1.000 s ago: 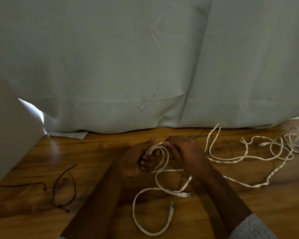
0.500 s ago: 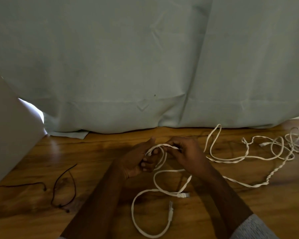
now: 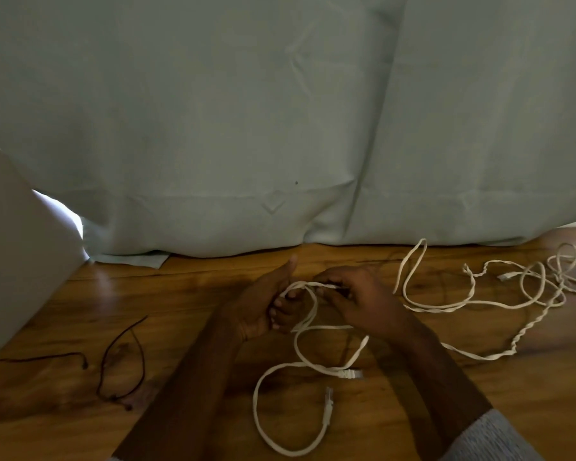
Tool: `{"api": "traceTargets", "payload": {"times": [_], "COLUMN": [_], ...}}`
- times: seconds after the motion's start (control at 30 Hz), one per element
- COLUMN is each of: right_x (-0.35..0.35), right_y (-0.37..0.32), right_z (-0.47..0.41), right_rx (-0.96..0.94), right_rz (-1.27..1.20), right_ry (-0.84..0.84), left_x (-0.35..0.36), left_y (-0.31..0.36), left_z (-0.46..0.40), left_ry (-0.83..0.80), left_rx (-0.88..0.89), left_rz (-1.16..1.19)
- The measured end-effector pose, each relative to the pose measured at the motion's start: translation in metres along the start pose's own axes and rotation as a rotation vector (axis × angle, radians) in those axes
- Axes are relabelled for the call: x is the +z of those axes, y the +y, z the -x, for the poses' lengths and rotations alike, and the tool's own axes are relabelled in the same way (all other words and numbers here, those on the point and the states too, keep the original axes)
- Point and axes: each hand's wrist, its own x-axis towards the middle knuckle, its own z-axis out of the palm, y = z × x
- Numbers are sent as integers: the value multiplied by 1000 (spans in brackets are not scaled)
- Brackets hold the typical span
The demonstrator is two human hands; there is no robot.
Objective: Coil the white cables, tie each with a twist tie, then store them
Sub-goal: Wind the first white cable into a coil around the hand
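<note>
A flat white cable (image 3: 281,371) runs from my hands down over the wooden floor, with both plug ends (image 3: 350,374) lying near my forearms. My left hand (image 3: 263,304) grips small loops of this cable, thumb up. My right hand (image 3: 356,297) pinches the cable just right of the left hand, stretching a short length between them. A second white cable (image 3: 526,302), partly twisted, sprawls tangled to the right. Two dark twist ties (image 3: 122,361) lie on the floor at the left.
A pale green curtain (image 3: 280,128) hangs across the back down to the wooden floor (image 3: 529,400). A light panel (image 3: 17,261) stands at the left edge.
My right hand has drawn slightly to the right, pulling a short stretch of cable taut from the left hand. The loops on the floor shifted a little.
</note>
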Motion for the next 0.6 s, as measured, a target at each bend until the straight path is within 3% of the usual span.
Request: {"api": "traceTargets", "payload": {"times": [0.23, 0.37, 0.6], "right_x": [2, 8, 3], "right_y": [-4, -5, -10], "right_z": [1, 2, 4], "right_rx": [37, 103, 186], "right_rz": [79, 266, 318], "right_ry": [95, 59, -76], "left_x": [1, -1, -4], "left_y": [-1, 0, 1], "left_z": [0, -1, -3], "left_ry": [-10, -71, -262], "left_rx": [40, 103, 337], "left_rz": [37, 142, 301]}}
